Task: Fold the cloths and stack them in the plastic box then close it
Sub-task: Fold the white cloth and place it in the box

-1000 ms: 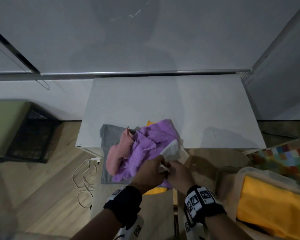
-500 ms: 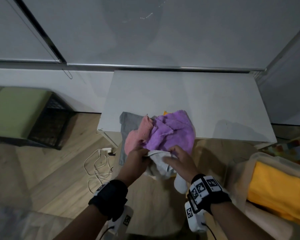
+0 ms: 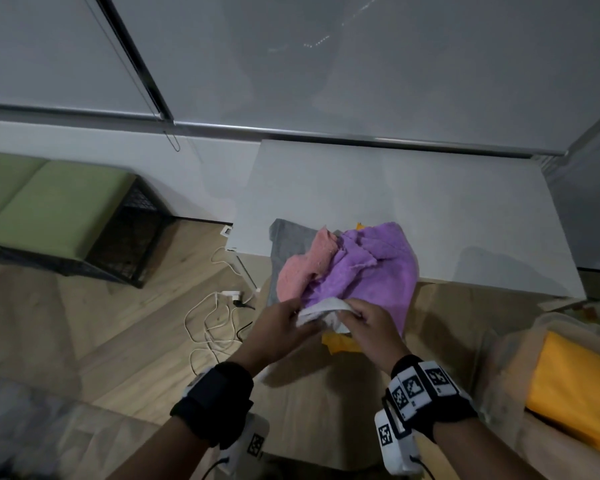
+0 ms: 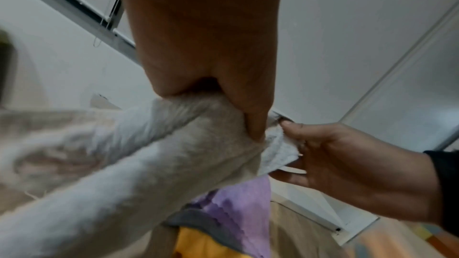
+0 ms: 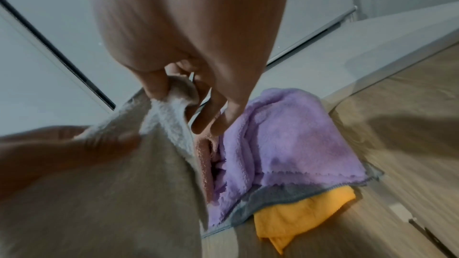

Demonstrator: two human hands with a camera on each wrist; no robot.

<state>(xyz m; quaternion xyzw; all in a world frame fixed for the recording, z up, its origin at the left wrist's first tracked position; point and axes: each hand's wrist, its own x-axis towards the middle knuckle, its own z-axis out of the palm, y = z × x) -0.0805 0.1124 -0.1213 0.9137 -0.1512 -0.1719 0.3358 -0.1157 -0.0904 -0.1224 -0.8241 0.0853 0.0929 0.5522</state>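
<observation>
Both hands hold a white cloth [image 3: 321, 310] in the air in front of a pile on the white table's [image 3: 413, 202] near edge. My left hand [image 3: 284, 322] grips its left part, thumb pressed into the fabric [image 4: 174, 144]. My right hand [image 3: 364, 317] pinches its edge between thumb and fingers [image 5: 174, 103]. The pile holds a purple cloth [image 3: 371, 268], a pink cloth [image 3: 309, 268], a grey cloth [image 3: 288, 244] hanging over the edge, and a yellow cloth [image 3: 340, 342] underneath. The plastic box [image 3: 513, 358] stands at the lower right, open, with a folded yellow cloth [image 3: 575, 386] inside.
A dark wire-frame seat with a green cushion [image 3: 45, 206] stands on the left. A white cable and plug [image 3: 219, 306] lie on the wood floor beside the table. The far half of the table is bare, against a grey wall.
The white cloth has been pulled out of the pile and lifted between both hands. The head view has swung to the left.
</observation>
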